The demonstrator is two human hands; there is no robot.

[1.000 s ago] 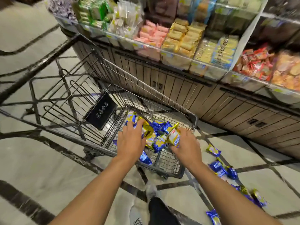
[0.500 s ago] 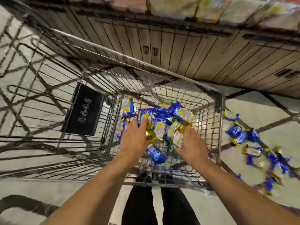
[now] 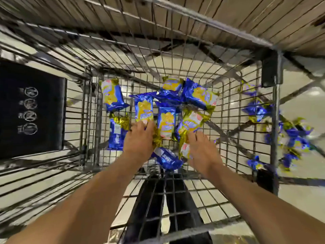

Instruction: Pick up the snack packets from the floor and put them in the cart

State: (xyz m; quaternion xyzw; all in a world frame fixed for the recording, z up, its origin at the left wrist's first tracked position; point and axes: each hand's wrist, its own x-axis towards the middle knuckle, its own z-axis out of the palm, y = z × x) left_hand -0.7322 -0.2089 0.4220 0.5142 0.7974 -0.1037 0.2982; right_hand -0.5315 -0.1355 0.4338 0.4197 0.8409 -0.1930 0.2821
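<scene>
Inside the wire cart (image 3: 228, 106) lie several blue-and-gold snack packets (image 3: 166, 124). Both my arms reach down into the basket. My left hand (image 3: 139, 141) is palm down over the pile, with a gold-edged packet (image 3: 157, 138) pinched at its thumb side. My right hand (image 3: 202, 152) holds another packet (image 3: 184, 150) at its thumb side, low over the basket floor. More packets (image 3: 292, 136) lie scattered on the floor to the right of the cart, seen through its wire side.
The cart's black child-seat flap (image 3: 31, 110) with white icons is on the left. A wooden shelf base (image 3: 211, 13) runs along the far side. My dark trousers (image 3: 158, 199) show below the basket. The tiled floor (image 3: 302, 196) extends to the right.
The view has tilted down and closer to the cart. Both hands have gone deeper into the basket with their packets, and the shelves above have left the view.
</scene>
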